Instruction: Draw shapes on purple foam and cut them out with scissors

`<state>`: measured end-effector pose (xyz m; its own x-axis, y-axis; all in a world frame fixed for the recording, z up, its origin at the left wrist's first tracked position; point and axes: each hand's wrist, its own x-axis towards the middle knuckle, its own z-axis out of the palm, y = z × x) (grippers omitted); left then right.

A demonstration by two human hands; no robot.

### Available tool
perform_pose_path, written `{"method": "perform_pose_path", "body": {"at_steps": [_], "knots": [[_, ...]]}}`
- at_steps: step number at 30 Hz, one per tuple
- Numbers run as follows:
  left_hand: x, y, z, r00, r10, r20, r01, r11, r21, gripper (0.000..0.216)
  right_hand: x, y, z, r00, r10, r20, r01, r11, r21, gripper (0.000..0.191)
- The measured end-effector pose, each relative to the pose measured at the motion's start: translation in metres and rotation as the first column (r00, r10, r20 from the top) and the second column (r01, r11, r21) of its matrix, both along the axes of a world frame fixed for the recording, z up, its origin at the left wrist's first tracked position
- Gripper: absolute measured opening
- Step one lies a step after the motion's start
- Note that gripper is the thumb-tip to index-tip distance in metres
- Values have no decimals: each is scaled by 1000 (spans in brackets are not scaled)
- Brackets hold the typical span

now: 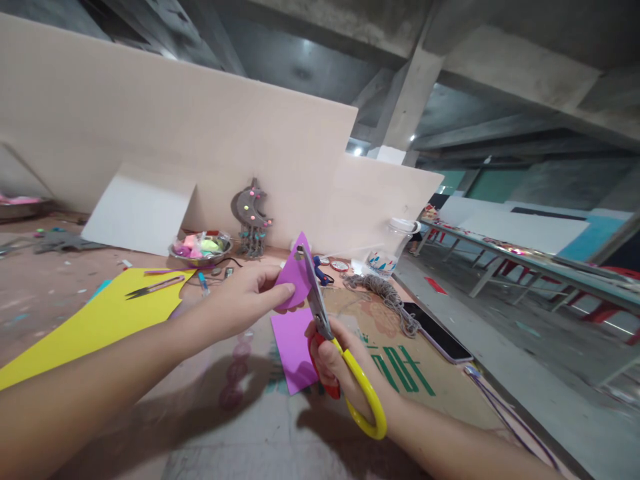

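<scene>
My left hand point(245, 297) pinches a small purple paper piece point(296, 272) held up above the table. My right hand point(335, 360) grips scissors point(320, 313) with yellow and red handles, their blades pointing up and cutting along the right edge of that piece. Below them a larger purple sheet point(293, 347) lies flat on the table.
A yellow sheet point(100, 313) with small snips point(155, 287) lies at left. A metal bowl of coloured bits point(200, 248), a moon ornament point(251, 210), a plastic jar point(393, 247), twine point(385, 293) and a phone point(437, 330) sit around. White boards stand behind; the table edge runs along the right.
</scene>
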<state>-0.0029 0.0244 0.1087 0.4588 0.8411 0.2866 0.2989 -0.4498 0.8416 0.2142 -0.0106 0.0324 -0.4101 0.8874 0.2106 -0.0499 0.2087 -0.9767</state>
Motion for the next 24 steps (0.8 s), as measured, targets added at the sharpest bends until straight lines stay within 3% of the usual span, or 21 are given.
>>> {"method": "perform_pose_path", "body": {"at_steps": [24], "knots": [[-4, 0, 6, 999, 52, 15, -53, 997, 53, 26, -2, 0, -2, 999, 17, -41, -18, 999, -37, 54]]}}
